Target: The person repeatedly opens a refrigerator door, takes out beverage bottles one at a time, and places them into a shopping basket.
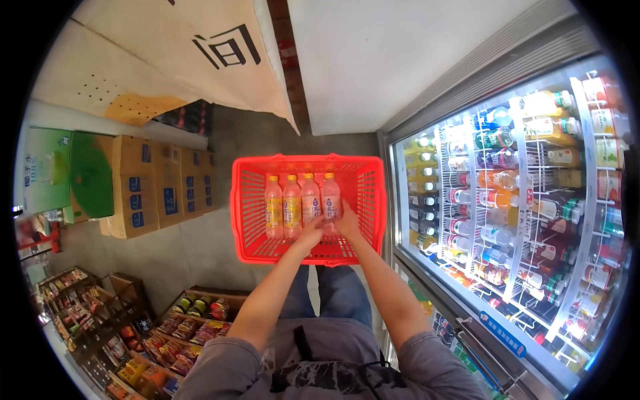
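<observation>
A red plastic basket (pixel 241 220) with slotted walls is in front of my legs. Several clear bottles with yellow caps lie side by side in it, among them a yellow-labelled bottle (pixel 274 210) at the left. The rightmost bottle (pixel 331 192) has a white label with purple marks and is between my hands. My left hand (pixel 312 232) is at its lower left, fingers closed against it and partly over the neighbouring bottle (pixel 311 197). My right hand (pixel 347 221) grips its right side; some fingertips are hidden behind it.
A lit drinks fridge (pixel 400 200) with bottle-filled racks stands close on my right. Cardboard cartons (pixel 135 187) and a green box (pixel 90 173) line the left. Snack racks (pixel 177 340) are at lower left. A printed cloth (pixel 220 80) hangs ahead above the grey floor (pixel 250 130).
</observation>
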A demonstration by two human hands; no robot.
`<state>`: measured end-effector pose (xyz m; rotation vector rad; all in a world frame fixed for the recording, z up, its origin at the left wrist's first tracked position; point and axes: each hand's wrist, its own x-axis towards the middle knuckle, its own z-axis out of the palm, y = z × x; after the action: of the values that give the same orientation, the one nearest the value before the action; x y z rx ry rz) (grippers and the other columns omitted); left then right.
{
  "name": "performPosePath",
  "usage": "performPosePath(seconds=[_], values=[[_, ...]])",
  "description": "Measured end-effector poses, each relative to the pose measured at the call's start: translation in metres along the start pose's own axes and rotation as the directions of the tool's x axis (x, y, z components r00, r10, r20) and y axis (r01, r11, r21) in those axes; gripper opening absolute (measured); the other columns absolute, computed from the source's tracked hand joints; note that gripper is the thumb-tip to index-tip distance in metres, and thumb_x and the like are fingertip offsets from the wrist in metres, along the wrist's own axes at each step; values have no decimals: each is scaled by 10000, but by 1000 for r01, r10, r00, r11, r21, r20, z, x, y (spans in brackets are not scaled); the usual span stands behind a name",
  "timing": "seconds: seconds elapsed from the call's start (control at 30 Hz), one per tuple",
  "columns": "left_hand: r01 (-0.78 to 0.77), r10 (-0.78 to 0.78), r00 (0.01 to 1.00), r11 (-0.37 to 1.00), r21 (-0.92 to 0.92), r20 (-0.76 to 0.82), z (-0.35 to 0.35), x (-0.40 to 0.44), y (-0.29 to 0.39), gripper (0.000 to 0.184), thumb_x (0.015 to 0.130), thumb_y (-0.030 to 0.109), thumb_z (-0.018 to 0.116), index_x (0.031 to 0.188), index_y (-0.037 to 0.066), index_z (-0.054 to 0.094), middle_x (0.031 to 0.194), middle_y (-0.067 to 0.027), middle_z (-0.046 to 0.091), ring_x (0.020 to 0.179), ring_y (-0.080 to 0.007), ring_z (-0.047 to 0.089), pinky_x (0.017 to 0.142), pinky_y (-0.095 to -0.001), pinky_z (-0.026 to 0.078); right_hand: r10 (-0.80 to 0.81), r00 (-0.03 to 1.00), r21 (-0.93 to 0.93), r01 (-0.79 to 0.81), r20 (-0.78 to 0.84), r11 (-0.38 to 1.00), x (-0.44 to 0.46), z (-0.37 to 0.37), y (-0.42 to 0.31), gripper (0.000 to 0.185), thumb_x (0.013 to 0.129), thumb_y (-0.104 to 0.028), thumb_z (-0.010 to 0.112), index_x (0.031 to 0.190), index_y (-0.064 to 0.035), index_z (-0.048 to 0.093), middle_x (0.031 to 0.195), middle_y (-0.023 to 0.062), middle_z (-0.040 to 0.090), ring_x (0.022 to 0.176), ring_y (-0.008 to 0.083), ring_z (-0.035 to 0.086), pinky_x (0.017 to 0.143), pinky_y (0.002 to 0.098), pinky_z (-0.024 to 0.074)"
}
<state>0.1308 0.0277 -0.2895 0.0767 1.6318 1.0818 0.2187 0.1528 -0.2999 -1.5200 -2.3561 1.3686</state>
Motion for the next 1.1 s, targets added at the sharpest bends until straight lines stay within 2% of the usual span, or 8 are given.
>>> performPosePath(seconds=[0.07, 0.13, 0.33, 0.4, 0.53, 0.7, 0.9, 1.1], values=[[-11, 13, 1000, 998, -57, 21, -7, -17, 15, 475, 830, -3, 523, 1304, 29, 534, 1166, -116, 612, 1062, -201, 579, 911, -308, 472, -11, 998, -44, 8, -63, 999, -11, -12, -8, 679, 747, -259, 756, 1339, -57, 493, 1003, 219, 674, 979, 353, 657, 864, 426, 511], [-32, 38, 998, 994, -109, 54, -12, -37, 41, 448, 836, 1, 534, 1282, 30, 550, 1151, -115, 609, 1037, -191, 579, 889, -299, 481, -57, 993, 205, 77, -105, 976, -27, -40, -31, 521, 787, -279, 749, 1207, -16, 589, 947, 195, 685, 921, 305, 674, 838, 382, 517], [-154, 159, 987, 960, -233, 2, -22, -70, 87, 323, 897, 46, 523, 1214, 48, 586, 1061, -77, 606, 926, -145, 582, 797, -263, 482, 127, 980, 484, -38, -152, 874, -75, -99, -80, 218, 909, -200, 656, 957, 13, 659, 889, 108, 690, 880, 173, 673, 800, 298, 521], [-253, 265, 964, 941, -223, 23, -19, -82, 105, 290, 927, 85, 521, 1206, 57, 593, 1017, -50, 603, 873, -132, 574, 763, -254, 473, 107, 976, 567, 19, -188, 824, -88, -110, -88, 198, 926, -169, 630, 1010, 9, 653, 917, 95, 686, 888, 160, 669, 799, 284, 525], [-197, 228, 950, 968, -156, 212, -14, -119, 152, 273, 958, 125, 510, 1208, 53, 591, 1077, -64, 620, 918, -144, 586, 819, -263, 473, 54, 937, 763, 247, -346, 598, -126, -131, -111, 277, 946, -102, 590, 1205, -3, 597, 1044, 99, 669, 901, 158, 664, 803, 268, 540], [-313, 337, 839, 941, -127, 427, 9, -159, 197, 312, 984, 196, 513, 1263, 63, 559, 1191, -85, 616, 1053, -154, 583, 881, -265, 448, 148, 876, 763, 303, -459, 570, -183, -161, -136, 379, 948, -107, 590, 1313, -22, 529, 1126, 116, 650, 971, 159, 640, 854, 282, 526], [-311, 251, 709, 950, -26, 659, 51, -215, 211, 319, 982, 235, 539, 1270, 99, 557, 1212, -41, 613, 1061, -133, 583, 917, -293, 443, 236, 773, 758, 426, -589, 494, -254, -187, -140, 385, 955, -139, 599, 1318, -35, 526, 1158, 117, 650, 1018, 143, 613, 901, 270, 482], [-380, 170, 490, 925, 33, 855, 129, -288, 197, 353, 976, 248, 556, 1291, 88, 551, 1232, -53, 610, 1067, -135, 589, 904, -283, 448, 382, 521, 637, 505, -763, 582, -349, -226, -100, 409, 967, -228, 594, 1324, -40, 530, 1220, 119, 630, 1080, 177, 613, 921, 303, 469]])
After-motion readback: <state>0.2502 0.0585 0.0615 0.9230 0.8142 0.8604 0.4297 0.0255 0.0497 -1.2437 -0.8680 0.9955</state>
